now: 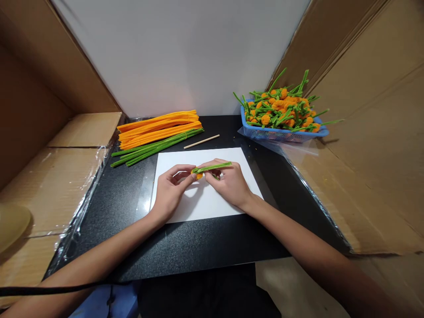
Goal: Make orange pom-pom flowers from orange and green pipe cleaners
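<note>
Over a white sheet (185, 212), both hands meet at a small orange pipe-cleaner ball (199, 176). My left hand (170, 187) pinches its left side between thumb and fingers. A green pipe cleaner (217, 166) is joined at the top of the ball and sticks out to the right, across the fingers of my right hand (232, 183). Those fingers are closed near the ball's right side, and another bit of green shows beneath them. How the green is fastened to the orange is hidden by the fingertips.
Behind the sheet lie orange pipe cleaners (159, 128), green pipe cleaners (155, 148) and a thin wooden stick (202, 141). A blue basket (281, 134) at back right is heaped with orange-and-green pieces. Cardboard walls (371, 66) flank the black table (185, 251).
</note>
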Available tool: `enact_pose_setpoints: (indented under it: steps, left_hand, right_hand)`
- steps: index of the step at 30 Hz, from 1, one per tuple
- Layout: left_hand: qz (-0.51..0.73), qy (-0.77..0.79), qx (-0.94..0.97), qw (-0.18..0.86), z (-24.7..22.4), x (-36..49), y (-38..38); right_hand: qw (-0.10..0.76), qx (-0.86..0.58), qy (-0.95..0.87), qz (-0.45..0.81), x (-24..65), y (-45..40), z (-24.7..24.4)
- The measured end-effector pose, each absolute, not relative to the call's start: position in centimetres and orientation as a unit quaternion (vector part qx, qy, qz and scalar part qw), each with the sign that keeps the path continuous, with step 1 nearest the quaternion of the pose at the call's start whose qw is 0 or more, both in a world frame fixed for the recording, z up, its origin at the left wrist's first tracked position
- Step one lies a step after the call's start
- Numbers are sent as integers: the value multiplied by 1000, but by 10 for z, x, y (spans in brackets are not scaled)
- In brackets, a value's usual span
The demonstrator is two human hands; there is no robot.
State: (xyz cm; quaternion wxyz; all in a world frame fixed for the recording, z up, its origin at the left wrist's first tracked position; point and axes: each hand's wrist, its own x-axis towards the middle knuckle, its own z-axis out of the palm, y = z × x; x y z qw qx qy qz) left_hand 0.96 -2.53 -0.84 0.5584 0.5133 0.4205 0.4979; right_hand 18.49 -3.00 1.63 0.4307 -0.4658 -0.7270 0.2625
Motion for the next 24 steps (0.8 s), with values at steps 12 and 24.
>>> enact_pose_setpoints:
  steps: [12, 24]
  left_hand:
    - [524, 426, 518, 525, -8, 11, -26]
    - [513, 431, 576, 468, -5, 12, -29]
  right_hand:
    - [461, -473, -561, 499, 182, -26, 12]
    - [447, -488, -578, 478, 183, -25, 9]
